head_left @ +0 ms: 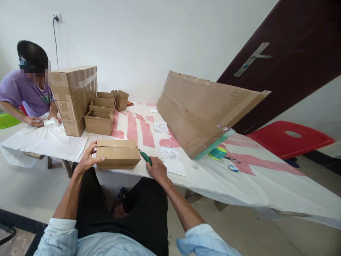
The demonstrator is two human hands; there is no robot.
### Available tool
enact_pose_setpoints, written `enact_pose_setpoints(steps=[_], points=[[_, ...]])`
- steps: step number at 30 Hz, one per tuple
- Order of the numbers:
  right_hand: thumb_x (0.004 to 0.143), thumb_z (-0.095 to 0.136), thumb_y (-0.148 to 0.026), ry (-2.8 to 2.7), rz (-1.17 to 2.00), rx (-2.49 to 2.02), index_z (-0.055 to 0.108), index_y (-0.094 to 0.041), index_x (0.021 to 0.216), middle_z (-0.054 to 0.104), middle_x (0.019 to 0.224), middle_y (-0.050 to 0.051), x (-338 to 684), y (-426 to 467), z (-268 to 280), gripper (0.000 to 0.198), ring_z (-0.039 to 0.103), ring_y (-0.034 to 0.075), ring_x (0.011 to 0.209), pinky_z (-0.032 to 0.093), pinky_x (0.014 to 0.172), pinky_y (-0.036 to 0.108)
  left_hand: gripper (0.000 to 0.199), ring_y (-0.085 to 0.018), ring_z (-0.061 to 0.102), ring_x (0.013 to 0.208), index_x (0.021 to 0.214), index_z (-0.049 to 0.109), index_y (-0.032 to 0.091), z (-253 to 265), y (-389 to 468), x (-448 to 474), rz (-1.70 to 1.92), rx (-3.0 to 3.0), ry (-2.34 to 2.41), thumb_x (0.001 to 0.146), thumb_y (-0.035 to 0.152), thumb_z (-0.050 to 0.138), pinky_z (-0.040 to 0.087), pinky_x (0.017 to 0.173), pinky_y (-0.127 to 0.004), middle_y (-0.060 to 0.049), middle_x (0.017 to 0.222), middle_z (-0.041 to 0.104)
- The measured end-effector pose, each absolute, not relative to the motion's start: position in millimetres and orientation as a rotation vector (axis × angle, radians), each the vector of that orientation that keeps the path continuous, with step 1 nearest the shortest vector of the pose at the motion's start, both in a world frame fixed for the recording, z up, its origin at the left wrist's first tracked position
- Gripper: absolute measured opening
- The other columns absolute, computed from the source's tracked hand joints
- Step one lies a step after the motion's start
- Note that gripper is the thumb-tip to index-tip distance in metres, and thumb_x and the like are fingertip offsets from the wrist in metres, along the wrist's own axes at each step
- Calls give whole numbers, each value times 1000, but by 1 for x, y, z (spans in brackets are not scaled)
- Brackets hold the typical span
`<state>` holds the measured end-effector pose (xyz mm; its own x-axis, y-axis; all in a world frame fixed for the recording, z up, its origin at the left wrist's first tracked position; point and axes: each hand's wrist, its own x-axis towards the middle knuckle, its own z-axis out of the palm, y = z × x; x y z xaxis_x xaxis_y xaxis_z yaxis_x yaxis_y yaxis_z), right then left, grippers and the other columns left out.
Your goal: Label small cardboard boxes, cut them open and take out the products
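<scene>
A closed cardboard box (117, 153) lies at the table's near edge in front of me. My left hand (89, 158) grips its left end, with the thumb along the near side and the fingers at the back corner. In my right hand (158, 168) is a green utility knife (145, 157), its tip pointing at the right end of the box. Whether the tip touches the cardboard I cannot tell. Just right of the knife lies a printed sheet (173, 161) with small cut-out shapes or stickers.
Open boxes (98, 124) stand beside a stack of taped cartons (71, 101) at the left. Behind the stack, a person in purple (25, 92) handles a white object. A large cardboard sheet (202, 110) leans on the right, near a tape roll (217, 153) and a red chair (290, 138).
</scene>
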<state>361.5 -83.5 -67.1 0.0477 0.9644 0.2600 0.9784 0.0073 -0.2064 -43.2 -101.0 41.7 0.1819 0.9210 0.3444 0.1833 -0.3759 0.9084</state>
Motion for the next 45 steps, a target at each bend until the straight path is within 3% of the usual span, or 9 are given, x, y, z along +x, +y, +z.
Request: enact_pose_setpoints(steps=[11, 22, 26, 30, 33, 37, 42, 45], points=[[103, 56, -21, -1910, -98, -1901, 68, -18, 120, 66, 105, 11, 364, -82, -77, 21, 57, 24, 96, 41, 83, 33, 67, -43, 45, 158, 120, 76, 24, 38, -104, -44, 1245, 1713, 1046, 67, 57, 101, 48, 123, -55, -18, 167, 44], [101, 47, -24, -1760, 141, -1788, 70, -19, 118, 66, 102, 9, 363, -80, -77, 29, 61, 25, 99, 46, 89, 34, 63, -42, 48, 155, 118, 77, 24, 42, -105, -45, 1200, 1732, 1033, 68, 54, 101, 50, 121, -54, -15, 167, 45], [99, 48, -35, -1619, 270, -1755, 73, -20, 114, 71, 104, 11, 362, -80, -74, 32, 64, 27, 102, 50, 92, 37, 64, -42, 47, 156, 118, 77, 25, 43, -105, -44, 1203, 1725, 1038, 66, 54, 102, 50, 121, -55, -16, 167, 45], [96, 50, -58, -1462, 394, -1651, 74, -19, 108, 77, 108, 15, 362, -81, -63, 47, 67, 31, 108, 54, 95, 43, 65, -42, 49, 154, 118, 78, 25, 43, -106, -43, 1205, 1710, 1040, 65, 55, 102, 50, 121, -56, -16, 166, 46], [93, 46, -73, -1342, 517, -1559, 73, -19, 98, 77, 91, 12, 361, -81, -53, 60, 69, 29, 89, 57, 80, 41, 66, -43, 48, 154, 116, 78, 24, 43, -106, -42, 1202, 1708, 1039, 64, 55, 103, 49, 122, -56, -16, 166, 46], [91, 43, -81, -1220, 681, -1447, 67, -21, 85, 65, 67, 3, 353, -84, -38, 65, 58, 19, 58, 53, 58, 34, 67, -42, 48, 154, 117, 78, 24, 43, -108, -43, 1201, 1717, 1023, 64, 55, 102, 50, 121, -54, -16, 165, 47], [85, 61, -81, -1079, 860, -1244, 65, -21, 87, 70, 79, 3, 340, -88, -19, 60, 52, 12, 54, 49, 50, 29, 67, -42, 47, 156, 120, 78, 24, 45, -109, -43, 1202, 1723, 1011, 66, 55, 102, 49, 122, -54, -17, 166, 45], [85, 61, -83, -1120, 833, -1280, 64, -21, 84, 66, 72, 2, 338, -88, -15, 62, 52, 13, 54, 48, 51, 29, 68, -41, 48, 155, 123, 78, 25, 45, -109, -42, 1206, 1726, 1009, 67, 56, 101, 50, 121, -55, -16, 165, 46]])
